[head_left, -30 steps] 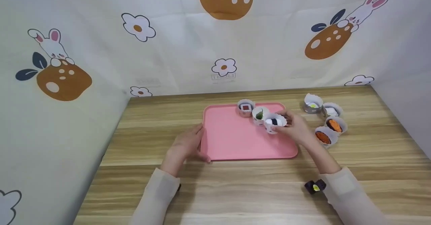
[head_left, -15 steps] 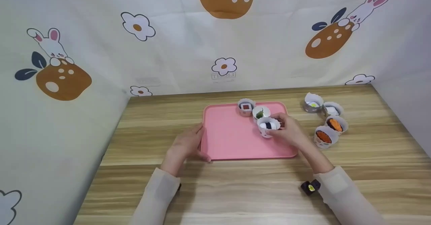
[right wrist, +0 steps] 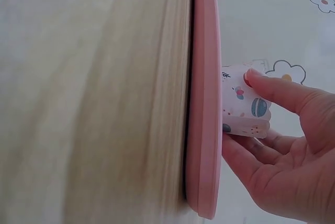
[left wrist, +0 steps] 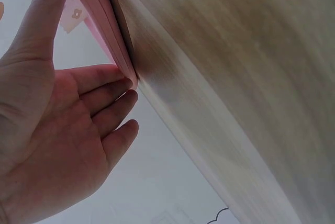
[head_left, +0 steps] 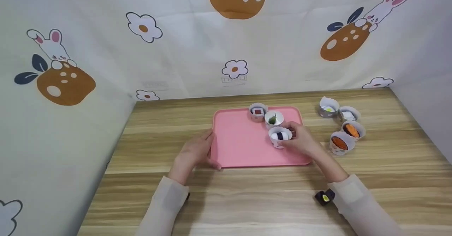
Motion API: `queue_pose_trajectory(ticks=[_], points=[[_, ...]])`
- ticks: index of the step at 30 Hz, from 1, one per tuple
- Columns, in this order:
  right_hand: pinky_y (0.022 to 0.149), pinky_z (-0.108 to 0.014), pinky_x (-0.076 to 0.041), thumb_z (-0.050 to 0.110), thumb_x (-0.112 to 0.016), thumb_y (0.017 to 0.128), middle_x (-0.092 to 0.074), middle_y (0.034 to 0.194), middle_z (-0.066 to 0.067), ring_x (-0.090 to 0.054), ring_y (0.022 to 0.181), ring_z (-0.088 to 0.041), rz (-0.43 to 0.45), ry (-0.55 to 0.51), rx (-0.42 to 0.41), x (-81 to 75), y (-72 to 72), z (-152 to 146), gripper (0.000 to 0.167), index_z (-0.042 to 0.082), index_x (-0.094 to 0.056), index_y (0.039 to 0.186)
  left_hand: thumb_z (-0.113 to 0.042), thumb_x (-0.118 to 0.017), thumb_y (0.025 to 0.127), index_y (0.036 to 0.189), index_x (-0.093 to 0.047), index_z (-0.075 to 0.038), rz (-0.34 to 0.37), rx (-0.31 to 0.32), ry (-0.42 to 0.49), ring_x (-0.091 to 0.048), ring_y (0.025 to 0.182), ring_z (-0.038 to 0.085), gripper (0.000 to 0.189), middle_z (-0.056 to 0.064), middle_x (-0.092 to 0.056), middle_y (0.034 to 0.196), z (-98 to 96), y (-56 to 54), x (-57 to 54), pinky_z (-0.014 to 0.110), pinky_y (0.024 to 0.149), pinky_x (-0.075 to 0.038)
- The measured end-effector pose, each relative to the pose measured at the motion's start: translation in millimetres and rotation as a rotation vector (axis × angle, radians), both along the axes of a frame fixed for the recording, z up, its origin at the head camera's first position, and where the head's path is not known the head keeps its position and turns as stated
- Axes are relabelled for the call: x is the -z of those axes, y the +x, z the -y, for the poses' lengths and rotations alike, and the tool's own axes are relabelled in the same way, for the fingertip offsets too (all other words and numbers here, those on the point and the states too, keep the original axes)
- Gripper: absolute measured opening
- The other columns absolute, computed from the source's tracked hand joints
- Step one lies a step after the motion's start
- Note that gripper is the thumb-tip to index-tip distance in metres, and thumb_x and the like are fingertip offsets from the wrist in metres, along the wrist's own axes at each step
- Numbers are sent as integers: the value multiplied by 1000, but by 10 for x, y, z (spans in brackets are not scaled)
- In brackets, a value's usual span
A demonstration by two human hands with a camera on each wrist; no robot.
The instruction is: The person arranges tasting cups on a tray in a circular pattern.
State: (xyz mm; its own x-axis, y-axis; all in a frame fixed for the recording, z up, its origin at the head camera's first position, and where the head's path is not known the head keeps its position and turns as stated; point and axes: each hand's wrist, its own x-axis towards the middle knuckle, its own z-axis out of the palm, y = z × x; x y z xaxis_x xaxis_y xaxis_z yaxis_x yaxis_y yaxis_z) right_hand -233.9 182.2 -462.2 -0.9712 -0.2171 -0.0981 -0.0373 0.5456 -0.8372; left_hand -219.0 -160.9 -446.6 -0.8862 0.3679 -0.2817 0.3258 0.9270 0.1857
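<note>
My right hand (head_left: pixel 300 140) holds a patterned paper cup (right wrist: pixel 243 103) between thumb and fingers, over the right part of the pink tray (head_left: pixel 240 147). Inside that cup is a white sushi piece with a dark band (head_left: pixel 280 136). In the right wrist view the cup's base is hidden behind the tray's rim. Just behind it on the tray stand a cup with a green leaf (head_left: pixel 273 119) and a cup with a red-centred sushi roll (head_left: pixel 257 112). At the tray's left end, my left hand (head_left: pixel 196 150) touches the corner, its fingers fairly straight and its thumb along the near edge.
Right of the tray, several paper cups (head_left: pixel 342 143) with sushi pieces, two of them orange-topped, stand close together on the wooden table (head_left: pixel 254 200). Near the right sleeve lie small dark pieces (head_left: pixel 324 197), one with a yellow centre. A patterned cloth (head_left: pixel 176 52) surrounds the table.
My right hand has moved the cup with the banded sushi left and towards me, away from the leaf cup. The dark pieces by the sleeve have shifted slightly left. My left hand stays put.
</note>
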Motion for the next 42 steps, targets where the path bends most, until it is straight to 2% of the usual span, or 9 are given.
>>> queue_pose_trajectory(ticks=[8,13,18,21,28,35,42], points=[[109,-52,-47,14,-77,85,-58,132,-28,-56,124,-41,41,68,8,-35,-13,14,58,-6,-51,133,-58,-85,66,157,-25,-1,0,-1,2,-26,152,35,122,15,-22,166,5,-4,-9,47,126,-27],[105,-52,-50,17,-79,84,-61,128,-29,-59,119,-41,5,111,18,-32,-17,38,59,-7,-53,131,-57,-85,66,157,-25,-2,8,-11,1,-27,152,35,122,15,-21,166,3,-7,7,46,125,-29],[100,-51,-53,16,-81,81,-64,120,-30,-62,112,-40,-45,101,22,-11,-24,57,57,-11,-54,124,-56,-87,64,156,-27,-1,-1,-22,14,-28,151,34,122,15,-25,165,5,-8,18,48,124,-31],[100,-51,-53,17,-81,82,-64,119,-29,-62,111,-40,-42,102,24,-12,-22,66,56,-11,-54,123,-57,-87,64,156,-27,-1,-3,-18,9,-28,151,35,123,15,-24,165,7,-7,26,48,124,-30],[102,-50,-53,17,-81,82,-62,123,-30,-61,115,-41,-15,73,17,-27,-15,72,59,-11,-52,125,-59,-85,64,157,-26,-2,-8,-13,-14,-26,152,33,124,15,-22,166,-5,-14,27,44,126,-27],[103,-50,-53,14,-78,84,-60,128,-31,-59,120,-43,10,67,17,-56,2,46,59,-9,-50,130,-58,-86,63,157,-25,-2,2,-29,3,-25,153,32,125,14,-22,166,-4,-10,24,44,126,-26],[104,-48,-53,12,-77,85,-57,132,-31,-58,123,-44,24,12,5,-94,19,9,61,-10,-48,133,-57,-86,65,157,-25,-2,9,-21,0,-24,153,33,123,15,-21,166,-9,0,7,46,127,-25]])
